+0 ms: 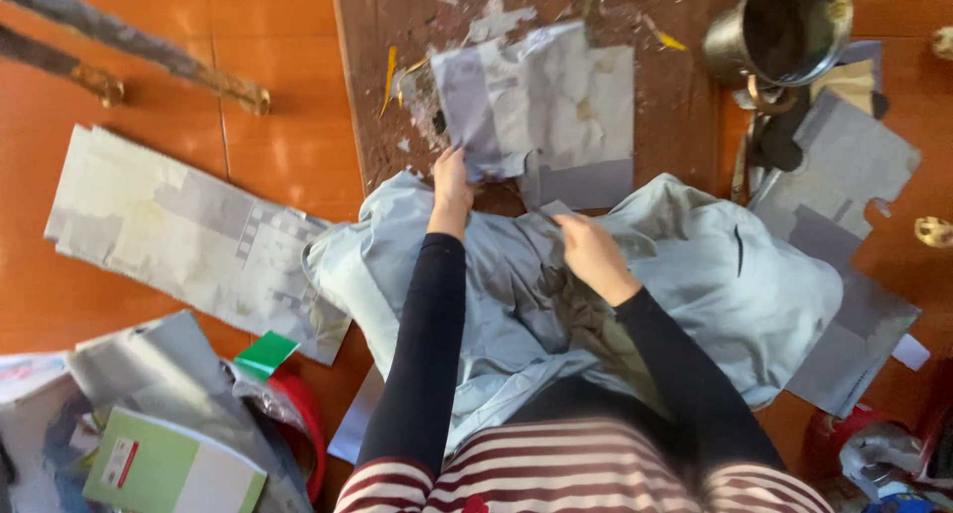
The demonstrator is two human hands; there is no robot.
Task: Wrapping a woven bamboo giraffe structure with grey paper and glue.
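Both hands reach forward: left hand (452,181) pinching grey paper sheet (541,106), right hand (588,250) pinching small paper scrap (556,208).

floor: glossy orange tiles (278,126) | brown wooden board (675,106) | light: bright daylight glare

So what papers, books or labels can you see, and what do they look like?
Printed sheet: on the brown board, grey and white, crumpled, left hand touching it.
Folded newspaper: left on the orange floor, long, grey-white.
Green notebook: bottom left, pale green with a small white label.
Grey torn sheets: right side, beside a metal cup.
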